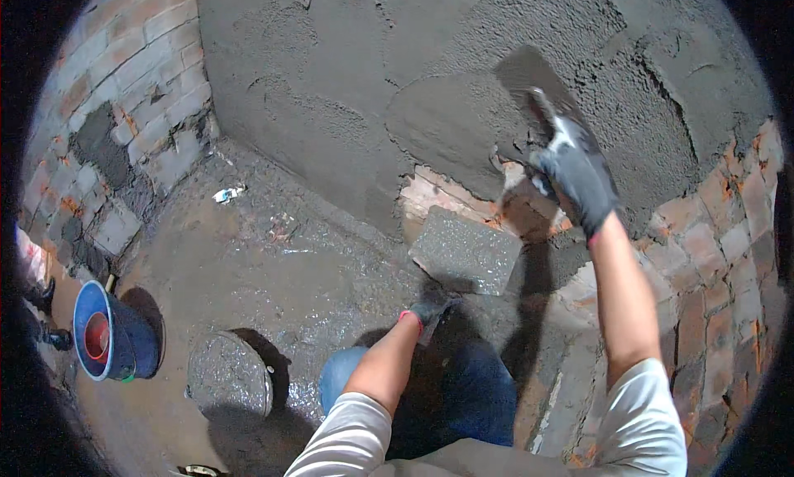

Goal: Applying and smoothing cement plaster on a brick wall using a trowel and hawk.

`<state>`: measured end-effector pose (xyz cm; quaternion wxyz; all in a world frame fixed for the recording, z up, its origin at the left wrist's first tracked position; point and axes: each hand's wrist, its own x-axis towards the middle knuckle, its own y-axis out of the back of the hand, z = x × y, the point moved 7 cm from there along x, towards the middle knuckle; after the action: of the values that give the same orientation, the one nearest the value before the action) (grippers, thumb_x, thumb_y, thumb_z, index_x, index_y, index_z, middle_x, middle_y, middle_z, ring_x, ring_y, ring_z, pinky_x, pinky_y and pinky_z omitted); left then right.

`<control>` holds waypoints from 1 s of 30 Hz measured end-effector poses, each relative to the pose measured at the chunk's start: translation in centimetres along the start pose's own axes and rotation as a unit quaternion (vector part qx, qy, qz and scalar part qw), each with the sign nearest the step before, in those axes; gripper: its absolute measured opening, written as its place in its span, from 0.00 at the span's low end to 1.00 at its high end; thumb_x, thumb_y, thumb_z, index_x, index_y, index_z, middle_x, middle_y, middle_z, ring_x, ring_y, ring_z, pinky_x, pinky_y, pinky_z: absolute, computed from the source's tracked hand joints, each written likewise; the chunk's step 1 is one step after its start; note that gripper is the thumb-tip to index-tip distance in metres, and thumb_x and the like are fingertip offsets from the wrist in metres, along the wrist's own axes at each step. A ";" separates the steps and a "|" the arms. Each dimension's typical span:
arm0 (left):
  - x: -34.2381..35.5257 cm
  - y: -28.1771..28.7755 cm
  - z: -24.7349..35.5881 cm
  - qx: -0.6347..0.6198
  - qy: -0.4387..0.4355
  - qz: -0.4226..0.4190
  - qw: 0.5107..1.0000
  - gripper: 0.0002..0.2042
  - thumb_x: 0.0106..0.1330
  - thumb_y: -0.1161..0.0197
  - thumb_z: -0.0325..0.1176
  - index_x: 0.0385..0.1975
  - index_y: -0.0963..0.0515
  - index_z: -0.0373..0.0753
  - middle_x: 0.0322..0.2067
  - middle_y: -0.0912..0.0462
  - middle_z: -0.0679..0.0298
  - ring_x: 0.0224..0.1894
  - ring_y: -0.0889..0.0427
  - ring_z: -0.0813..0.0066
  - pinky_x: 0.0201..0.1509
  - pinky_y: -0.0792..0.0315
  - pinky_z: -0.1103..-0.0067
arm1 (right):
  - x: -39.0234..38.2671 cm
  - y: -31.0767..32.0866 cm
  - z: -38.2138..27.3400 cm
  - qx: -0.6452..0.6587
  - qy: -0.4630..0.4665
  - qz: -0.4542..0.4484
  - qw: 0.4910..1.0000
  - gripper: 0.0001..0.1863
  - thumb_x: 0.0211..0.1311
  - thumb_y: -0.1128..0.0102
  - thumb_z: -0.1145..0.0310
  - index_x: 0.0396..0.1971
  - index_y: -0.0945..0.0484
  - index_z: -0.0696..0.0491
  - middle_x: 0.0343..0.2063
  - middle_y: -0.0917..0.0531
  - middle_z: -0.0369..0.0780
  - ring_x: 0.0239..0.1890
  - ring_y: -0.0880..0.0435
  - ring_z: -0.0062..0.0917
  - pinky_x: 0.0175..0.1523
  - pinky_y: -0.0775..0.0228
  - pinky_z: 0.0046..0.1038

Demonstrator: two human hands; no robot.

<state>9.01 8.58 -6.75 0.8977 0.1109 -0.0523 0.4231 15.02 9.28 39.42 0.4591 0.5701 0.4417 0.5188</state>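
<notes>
My right hand (575,175), in a dark glove, is closed round the handle of a plastering trowel (525,73). The trowel's long blade lies against wet grey mortar (447,117) on the wall, above a patch of bare brick (447,194). Lower down, my gloved left hand (432,303) is closed at the near edge of a flat rectangular mortar hawk (467,250). The hawk's face is grey and wet, tilted close to the wall's foot. My left fingers are partly hidden in shadow.
A round tub of mortar (230,374) stands left of my knees. Farther left is a blue bucket (136,341) with a red pail (97,336) inside. Brick walls rise at left (136,55) and right (719,245). Part of another person (41,295) shows at the left edge.
</notes>
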 end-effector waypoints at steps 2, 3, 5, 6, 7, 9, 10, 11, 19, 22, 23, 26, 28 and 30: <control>-0.4 0.6 1.0 -0.025 -0.005 -0.014 1.000 0.17 0.55 0.40 0.34 0.45 0.26 0.36 0.47 0.24 0.62 0.51 0.29 0.67 0.59 0.41 0.75 | -1.9 -3.8 3.7 -0.115 -0.005 0.142 0.983 0.13 0.55 0.49 0.59 0.21 0.24 0.53 0.18 0.23 0.43 0.19 0.24 0.34 0.24 0.34 0.36; -0.7 1.1 1.7 -0.055 -0.013 -0.031 0.998 0.18 0.55 0.40 0.34 0.46 0.26 0.36 0.51 0.26 0.61 0.53 0.31 0.68 0.62 0.43 0.76 | -4.2 -6.0 3.2 -0.281 0.089 0.229 0.928 0.15 0.53 0.47 0.57 0.17 0.24 0.52 0.17 0.22 0.42 0.19 0.22 0.35 0.23 0.31 0.37; -0.4 2.7 6.7 -0.137 0.045 -0.008 0.990 0.14 0.53 0.39 0.33 0.39 0.25 0.35 0.43 0.22 0.61 0.43 0.24 0.68 0.51 0.32 0.77 | -7.7 -9.0 3.2 -0.184 0.040 0.196 0.962 0.14 0.54 0.48 0.58 0.18 0.24 0.53 0.17 0.24 0.43 0.21 0.20 0.34 0.23 0.29 0.38; -1.1 2.6 8.0 0.117 -0.007 -0.126 0.985 0.11 0.53 0.39 0.33 0.35 0.24 0.35 0.35 0.20 0.63 0.34 0.23 0.70 0.41 0.30 0.78 | -8.8 -11.9 2.7 -0.154 0.054 0.121 0.979 0.13 0.54 0.48 0.58 0.20 0.24 0.51 0.19 0.23 0.44 0.21 0.21 0.36 0.26 0.30 0.39; -2.0 1.6 8.2 0.358 -0.062 -0.240 0.900 0.09 0.53 0.39 0.33 0.30 0.24 0.35 0.28 0.19 0.65 0.26 0.22 0.72 0.32 0.28 0.79 | -9.3 -14.7 3.2 -0.130 0.065 0.046 0.988 0.12 0.54 0.49 0.58 0.22 0.24 0.49 0.21 0.23 0.46 0.22 0.22 0.38 0.29 0.31 0.39; -1.9 1.3 7.0 0.053 0.138 -0.179 0.973 0.09 0.54 0.39 0.37 0.28 0.23 0.38 0.24 0.21 0.65 0.25 0.23 0.70 0.29 0.29 0.74 | -8.6 -19.7 6.6 -0.075 0.071 0.046 0.994 0.12 0.53 0.49 0.58 0.22 0.24 0.50 0.21 0.22 0.47 0.23 0.22 0.38 0.31 0.31 0.39; -1.7 0.8 8.7 -0.045 0.234 -0.157 0.959 0.08 0.54 0.38 0.37 0.26 0.23 0.38 0.22 0.23 0.66 0.21 0.24 0.72 0.25 0.30 0.76 | -8.4 -20.8 8.4 -0.025 0.077 0.044 0.996 0.13 0.53 0.50 0.58 0.22 0.23 0.51 0.22 0.21 0.48 0.24 0.22 0.39 0.32 0.31 0.38; -2.0 1.4 9.2 -0.135 0.329 -0.113 0.928 0.08 0.54 0.38 0.36 0.24 0.23 0.39 0.19 0.24 0.66 0.18 0.26 0.74 0.21 0.31 0.78 | -7.3 -19.6 7.8 -0.019 0.078 0.050 0.995 0.13 0.53 0.50 0.58 0.22 0.23 0.51 0.22 0.21 0.48 0.24 0.22 0.39 0.32 0.31 0.38; -3.1 3.2 9.3 -0.044 0.275 -0.070 0.958 0.12 0.54 0.41 0.40 0.27 0.23 0.36 0.21 0.21 0.61 0.22 0.24 0.72 0.28 0.30 0.74 | -6.5 -6.4 7.1 0.164 -0.146 -0.083 0.972 0.16 0.55 0.50 0.60 0.20 0.22 0.56 0.16 0.20 0.44 0.22 0.20 0.31 0.29 0.29 0.32; -2.6 2.2 11.3 -0.057 0.275 -0.082 0.956 0.09 0.53 0.40 0.37 0.21 0.24 0.37 0.16 0.25 0.64 0.16 0.28 0.73 0.20 0.34 0.76 | -7.7 -9.7 11.4 0.015 -0.009 0.036 0.999 0.17 0.57 0.49 0.60 0.17 0.24 0.57 0.17 0.21 0.44 0.22 0.21 0.32 0.25 0.30 0.33; -2.4 2.0 11.8 -0.070 0.266 -0.077 0.958 0.08 0.53 0.40 0.35 0.17 0.25 0.40 0.13 0.28 0.66 0.12 0.31 0.75 0.14 0.37 0.78 | -8.5 -10.8 11.0 -0.089 0.100 0.123 0.983 0.18 0.57 0.49 0.59 0.16 0.25 0.58 0.17 0.22 0.44 0.22 0.21 0.32 0.24 0.31 0.34; -2.8 3.9 10.4 -0.107 0.273 -0.029 0.956 0.08 0.53 0.40 0.34 0.16 0.27 0.40 0.12 0.29 0.65 0.10 0.31 0.75 0.12 0.38 0.79 | -10.6 -11.9 7.5 -0.031 0.055 0.160 0.985 0.18 0.57 0.51 0.60 0.16 0.25 0.58 0.18 0.23 0.45 0.22 0.22 0.37 0.27 0.32 0.37; -1.9 4.1 10.9 -0.095 0.284 -0.039 0.953 0.08 0.52 0.40 0.33 0.15 0.28 0.41 0.12 0.28 0.65 0.10 0.31 0.76 0.12 0.39 0.79 | -11.3 -14.7 8.2 0.077 -0.021 0.095 0.992 0.18 0.53 0.51 0.58 0.17 0.25 0.57 0.20 0.22 0.48 0.23 0.22 0.41 0.31 0.32 0.39; -1.9 3.4 11.4 -0.118 0.317 -0.042 0.940 0.08 0.52 0.40 0.33 0.15 0.28 0.41 0.12 0.28 0.65 0.10 0.32 0.76 0.11 0.40 0.79 | -11.7 -21.1 8.6 -0.019 0.142 -0.025 0.989 0.15 0.50 0.48 0.57 0.17 0.24 0.54 0.22 0.21 0.46 0.26 0.22 0.41 0.31 0.32 0.40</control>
<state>5.19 6.47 4.51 0.8916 -0.1331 0.1903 0.3888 22.22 1.20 16.19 0.4147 0.4707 0.5066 0.5914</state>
